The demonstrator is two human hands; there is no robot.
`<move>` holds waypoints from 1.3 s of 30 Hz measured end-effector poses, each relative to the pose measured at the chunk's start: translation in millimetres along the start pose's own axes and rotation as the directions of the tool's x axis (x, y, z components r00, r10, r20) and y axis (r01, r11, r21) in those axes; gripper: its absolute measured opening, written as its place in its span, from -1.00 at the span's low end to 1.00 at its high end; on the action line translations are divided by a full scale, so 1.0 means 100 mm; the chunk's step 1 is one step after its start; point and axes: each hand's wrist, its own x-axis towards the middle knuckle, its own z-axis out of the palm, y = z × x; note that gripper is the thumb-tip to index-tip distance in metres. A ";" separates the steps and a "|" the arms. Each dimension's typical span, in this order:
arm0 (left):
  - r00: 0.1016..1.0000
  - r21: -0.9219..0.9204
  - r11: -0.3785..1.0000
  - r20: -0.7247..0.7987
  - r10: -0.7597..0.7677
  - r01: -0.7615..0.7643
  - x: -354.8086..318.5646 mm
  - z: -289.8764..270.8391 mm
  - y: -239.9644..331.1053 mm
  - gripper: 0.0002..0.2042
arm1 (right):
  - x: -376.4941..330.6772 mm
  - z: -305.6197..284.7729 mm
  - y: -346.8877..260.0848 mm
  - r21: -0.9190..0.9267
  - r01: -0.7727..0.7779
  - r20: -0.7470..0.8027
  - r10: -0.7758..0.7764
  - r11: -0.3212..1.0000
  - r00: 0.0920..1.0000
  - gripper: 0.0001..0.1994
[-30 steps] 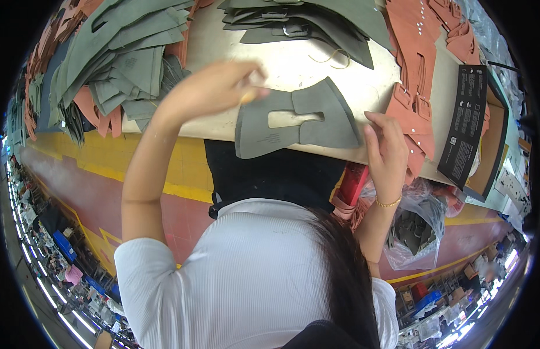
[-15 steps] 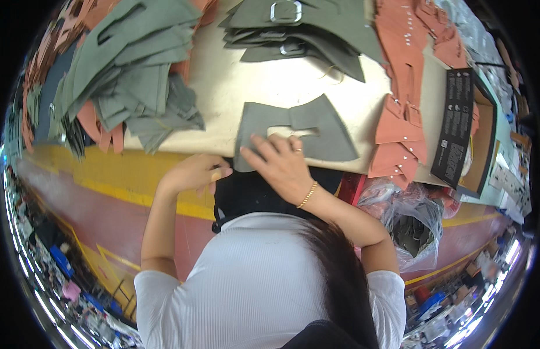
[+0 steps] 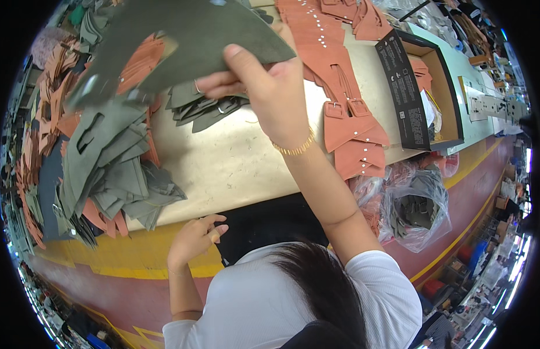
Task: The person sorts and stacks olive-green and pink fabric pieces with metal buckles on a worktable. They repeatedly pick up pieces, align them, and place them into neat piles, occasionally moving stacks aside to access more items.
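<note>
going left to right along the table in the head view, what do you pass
heap of grey-green and orange cut pieces → bare tan tabletop → right hand lifting a grey-green piece → orange buckled straps → open black box

Right hand (image 3: 270, 87) raised in a pinching grip; left hand (image 3: 194, 238) low, loosely curled.

**Lighting / pic quality, quick notes**

Bright, even light from overhead, prob ceiling lamps. Pale bench (image 3: 241, 157) top has a soft sheen, no harsh glare, shadows weak. Heavy fisheye: straight edges bow toward the rim, black corners all round. Raised grey piece (image 3: 188, 41) looks a bit motion-blurred; far rim stuff is squashed & smeary. Center is sharp enough.
</note>
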 end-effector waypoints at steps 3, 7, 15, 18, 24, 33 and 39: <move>0.998 0.028 0.998 -0.034 0.053 -0.052 0.00 0.00 0.04 -0.59 | 0.24 -0.34 0.26 0.127 -0.094 -0.169 0.115 0.988 0.979 -0.59; 0.997 0.069 0.996 -0.055 0.054 -0.050 0.01 0.00 0.08 -0.62 | 0.03 -0.74 0.39 -0.021 -0.127 -0.319 0.114 0.992 0.941 -0.61; 0.987 0.093 0.983 0.029 0.156 -0.158 0.23 0.04 0.24 -0.59 | -0.94 -1.51 -0.33 -0.347 0.006 -0.311 -0.121 0.938 0.943 -0.74; 0.988 0.147 0.978 0.066 0.138 -0.147 0.34 0.08 0.33 -0.59 | -1.54 -2.03 -0.62 -0.704 -0.047 -0.376 -0.316 0.708 0.871 -0.76; 0.977 0.284 0.938 0.134 0.167 -0.200 0.49 0.12 0.57 -0.60 | -3.10 -3.09 -0.97 -0.667 -0.705 -0.722 -0.443 0.240 0.532 -0.78; 0.981 0.295 0.946 0.177 0.082 -0.132 0.48 0.36 0.75 -0.59 | -4.42 -4.55 -1.37 -0.056 -0.957 -0.971 -0.208 -0.285 0.119 -0.64; 0.980 0.306 0.940 0.168 0.102 -0.151 0.50 0.47 0.77 -0.56 | -4.57 -5.19 -1.07 0.056 -0.954 -0.997 -0.073 -0.296 -0.036 -0.31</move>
